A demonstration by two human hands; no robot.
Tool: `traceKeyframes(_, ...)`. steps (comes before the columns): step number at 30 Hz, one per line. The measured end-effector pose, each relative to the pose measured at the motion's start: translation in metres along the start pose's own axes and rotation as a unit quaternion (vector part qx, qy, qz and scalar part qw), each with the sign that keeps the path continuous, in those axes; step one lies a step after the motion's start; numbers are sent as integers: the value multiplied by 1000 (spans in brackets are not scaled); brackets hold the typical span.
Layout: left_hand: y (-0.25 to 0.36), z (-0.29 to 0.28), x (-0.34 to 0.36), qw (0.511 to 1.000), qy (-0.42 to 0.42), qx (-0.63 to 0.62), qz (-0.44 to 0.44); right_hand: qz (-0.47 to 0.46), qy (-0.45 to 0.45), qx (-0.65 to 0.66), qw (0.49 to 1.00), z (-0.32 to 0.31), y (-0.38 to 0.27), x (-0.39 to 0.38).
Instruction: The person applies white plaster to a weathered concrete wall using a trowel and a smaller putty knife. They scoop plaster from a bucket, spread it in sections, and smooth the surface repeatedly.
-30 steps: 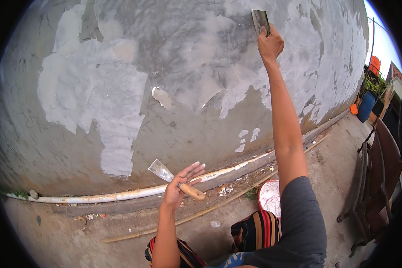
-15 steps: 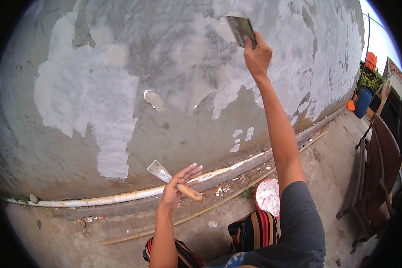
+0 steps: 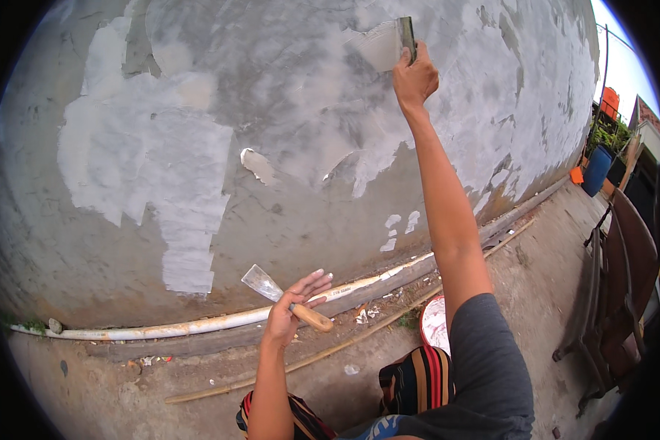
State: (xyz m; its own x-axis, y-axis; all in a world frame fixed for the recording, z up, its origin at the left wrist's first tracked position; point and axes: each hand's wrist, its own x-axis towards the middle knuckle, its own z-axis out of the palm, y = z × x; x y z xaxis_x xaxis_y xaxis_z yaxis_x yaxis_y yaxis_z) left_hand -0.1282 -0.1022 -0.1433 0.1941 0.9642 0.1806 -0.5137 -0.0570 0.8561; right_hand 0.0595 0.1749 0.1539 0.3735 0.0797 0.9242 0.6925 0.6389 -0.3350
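My right hand (image 3: 416,78) reaches high up the grey wall (image 3: 301,227), closed on a flat, dark-edged plastering blade (image 3: 405,40). Its blade stands nearly edge-on to me, beside a patch of fresh pale putty (image 3: 378,48) on its left. Low in front of the wall, my left hand (image 3: 293,304) holds a putty knife (image 3: 312,317) by its wooden handle, pinned at the thumb with the other fingers stretched out. The knife's metal blade points up and left, apart from the wall. Dried white patches (image 3: 187,242) cover much of the wall.
A red-rimmed bucket of white putty (image 3: 434,326) stands by my right knee, partly hidden by my arm. A white pipe (image 3: 198,325) and a bamboo pole (image 3: 271,372) run along the wall's foot. To the right are a wooden bench (image 3: 612,293) and a blue barrel (image 3: 598,169).
The blade in my right hand has turned from showing its broad face to nearly edge-on. My right hand has shifted slightly left and down. The left hand keeps its hold on the putty knife.
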Motion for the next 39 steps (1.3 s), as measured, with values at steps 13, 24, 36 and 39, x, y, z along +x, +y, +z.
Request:
traceKeyframes(13, 1, -3, 1, 1000, 5, 20, -8, -37, -1, 73, 997, -18, 16, 5)
traceKeyframes(24, 3, 0, -1, 999, 22, 22, -15, -93, 12, 58, 994, 7, 26, 30)
traceKeyframes(36, -3, 1, 2, 999, 20, 30, -32, -33, -14, 56, 998, -27, 50, 57)
traceKeyframes(39, -1, 2, 3, 999, 21, 29, -31, 52, 7, -13, 999, -18, 69, 73)
